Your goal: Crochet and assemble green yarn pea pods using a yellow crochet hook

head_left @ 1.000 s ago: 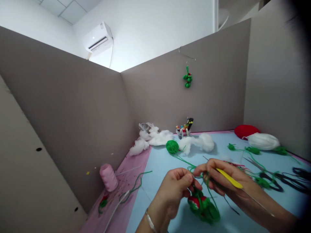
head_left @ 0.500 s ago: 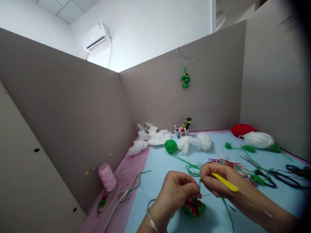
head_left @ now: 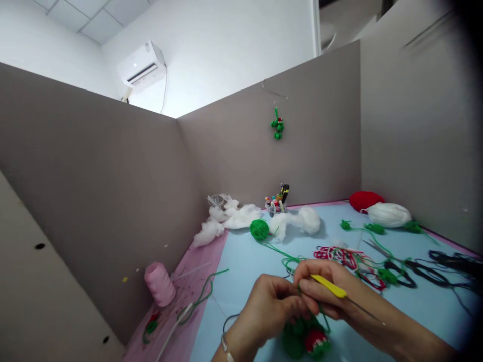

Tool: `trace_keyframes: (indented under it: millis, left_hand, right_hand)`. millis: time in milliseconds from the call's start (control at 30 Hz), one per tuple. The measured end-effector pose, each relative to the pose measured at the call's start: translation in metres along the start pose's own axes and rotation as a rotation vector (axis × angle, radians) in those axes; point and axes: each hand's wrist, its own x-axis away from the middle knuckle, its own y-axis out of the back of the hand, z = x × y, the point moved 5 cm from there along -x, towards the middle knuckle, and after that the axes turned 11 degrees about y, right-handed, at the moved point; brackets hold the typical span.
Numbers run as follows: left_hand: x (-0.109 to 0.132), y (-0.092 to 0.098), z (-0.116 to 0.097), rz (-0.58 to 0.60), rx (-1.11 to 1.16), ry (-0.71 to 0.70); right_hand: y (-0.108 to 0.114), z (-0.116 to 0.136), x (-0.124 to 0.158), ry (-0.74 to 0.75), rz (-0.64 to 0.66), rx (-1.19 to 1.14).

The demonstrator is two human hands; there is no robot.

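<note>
Head view, lower centre — right hand (head_left: 345, 281) is gripping a yellow-handled tool (head_left: 329, 285); left hand (head_left: 269, 307) is pinching a green-and-red yarn piece (head_left: 298, 338) showing just below.

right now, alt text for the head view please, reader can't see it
A person's left hand and right hand are close together at a green-and-red yarn piece, the right holding a yellow-handled tool, over a blue table cover. Beyond lie a green yarn ball and white stuffing; a green ornament hangs on the grey partition.
</note>
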Motion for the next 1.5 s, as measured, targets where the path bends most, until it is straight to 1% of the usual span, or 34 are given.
trace_keyframes:
  millis: [100, 200, 267, 300, 333, 400, 433, 467, 500, 567, 633, 700, 767, 833, 1000, 1067, 1167, 1233, 1267, 1400, 1500]
  left_hand:
    - [-0.002, 0.004, 0.002, -0.075, 0.036, 0.04]
    - [-0.005, 0.009, 0.004, -0.139, 0.134, 0.041]
    - [-0.006, 0.012, 0.003, -0.168, 0.18, 0.023]
    - [-0.006, 0.014, 0.003, -0.178, 0.19, 0.017]
    - [-0.006, 0.016, 0.003, -0.186, 0.195, 0.016]
    - [-0.007, 0.018, 0.003, -0.19, 0.198, 0.019]
    - [-0.008, 0.019, 0.003, -0.191, 0.201, 0.021]
    - [-0.008, 0.02, 0.003, -0.194, 0.205, 0.022]
    - [-0.008, 0.021, 0.003, -0.197, 0.21, 0.021]
    - [-0.008, 0.022, 0.003, -0.197, 0.217, 0.014]
    - [-0.008, 0.023, 0.002, -0.192, 0.221, 0.003]
    - [-0.007, 0.023, 0.001, -0.199, 0.218, -0.009]
    - [-0.007, 0.025, -0.001, -0.219, 0.205, -0.012]
    - [-0.006, 0.025, -0.001, -0.234, 0.19, 0.009]
    - [-0.008, 0.025, 0.002, -0.214, 0.227, 0.066]
    - [-0.009, 0.025, 0.003, -0.204, 0.238, 0.065]
    - [-0.009, 0.025, 0.004, -0.19, 0.223, 0.063]
    - [-0.009, 0.025, 0.002, -0.163, 0.208, 0.051]
    - [-0.008, 0.025, 0.001, -0.145, 0.205, 0.042]
    - [-0.007, 0.026, -0.002, -0.097, 0.233, 0.018]
    - [-0.006, 0.028, -0.003, -0.107, 0.252, 0.015]
  right_hand:
    - [0.01, 0.008, 0.0, 0.026, -0.109, 0.027]
    - [0.026, 0.01, -0.002, 0.062, -0.206, 0.12]
    - [0.042, 0.009, -0.005, 0.106, -0.301, 0.316]
    - [0.05, 0.01, -0.006, 0.133, -0.363, 0.449]
    - [0.058, 0.013, -0.006, 0.186, -0.469, 0.612]
    - [0.067, 0.018, -0.004, 0.274, -0.616, 0.78]
    - [0.067, 0.021, -0.004, 0.31, -0.656, 0.821]
    - [0.065, 0.021, -0.004, 0.321, -0.643, 0.83]
    - [0.061, 0.02, -0.006, 0.313, -0.589, 0.823]
    - [0.046, 0.009, -0.011, 0.233, -0.382, 0.709]
    - [0.03, -0.007, -0.016, 0.129, -0.179, 0.544]
    - [0.019, -0.022, -0.018, 0.066, -0.085, 0.439]
    - [0.015, -0.034, -0.02, 0.027, -0.061, 0.407]
    - [0.015, -0.04, -0.022, -0.001, -0.063, 0.375]
    - [0.024, -0.038, -0.02, -0.058, -0.091, 0.301]
    - [0.028, -0.036, -0.021, -0.05, -0.102, 0.291]
    - [0.028, -0.036, -0.023, 0.029, -0.127, 0.284]
    - [0.022, -0.04, -0.024, 0.057, -0.093, 0.259]
    - [0.017, -0.043, -0.023, 0.046, -0.054, 0.241]
    - [-0.002, -0.056, -0.02, -0.072, 0.109, 0.197]
    - [0.0, -0.056, -0.02, -0.077, 0.121, 0.216]
